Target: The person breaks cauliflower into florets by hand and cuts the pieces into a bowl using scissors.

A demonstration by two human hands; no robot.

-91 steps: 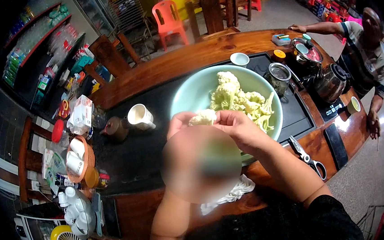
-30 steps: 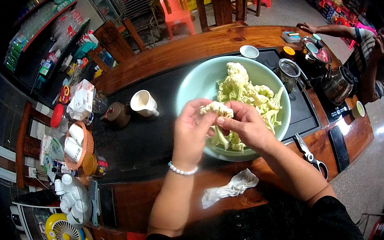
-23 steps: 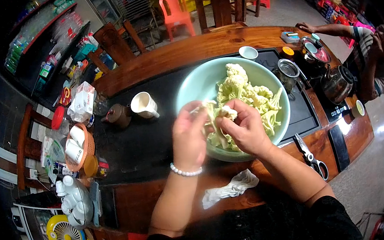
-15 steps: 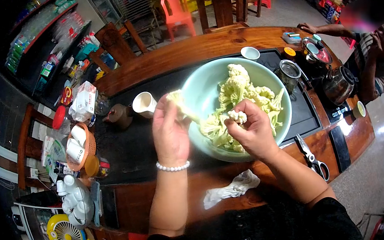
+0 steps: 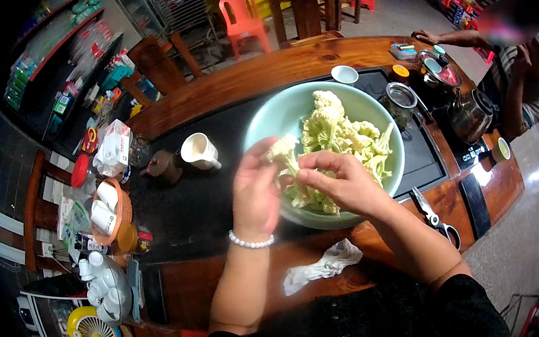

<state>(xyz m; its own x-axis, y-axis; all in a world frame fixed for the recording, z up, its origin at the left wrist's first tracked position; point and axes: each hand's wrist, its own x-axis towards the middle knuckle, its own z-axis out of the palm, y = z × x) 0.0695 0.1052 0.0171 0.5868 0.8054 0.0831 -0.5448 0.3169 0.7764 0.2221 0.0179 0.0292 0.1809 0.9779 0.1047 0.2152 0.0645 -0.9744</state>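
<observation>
A pale cauliflower floret (image 5: 283,149) is pinched between the thumb and fingers of my left hand (image 5: 253,192), over the near left rim of a bowl. My right hand (image 5: 340,179) is closed at the floret's stem, fingertips and thumb pressed together there. Below and beyond my hands, the light green bowl (image 5: 265,108) holds a heap of cauliflower pieces (image 5: 329,126). My right hand covers part of the heap.
Scissors (image 5: 437,218) and a dark phone-like slab (image 5: 475,206) lie on the right. A crumpled white tissue (image 5: 323,265) is in front of me. A white pitcher (image 5: 198,151) stands left of the bowl. Far right, a person sits near a glass kettle (image 5: 473,117).
My right hand has moved left from over the bowl to the floret's stem. My left hand has shifted slightly right and down, bringing its floret toward the right hand.
</observation>
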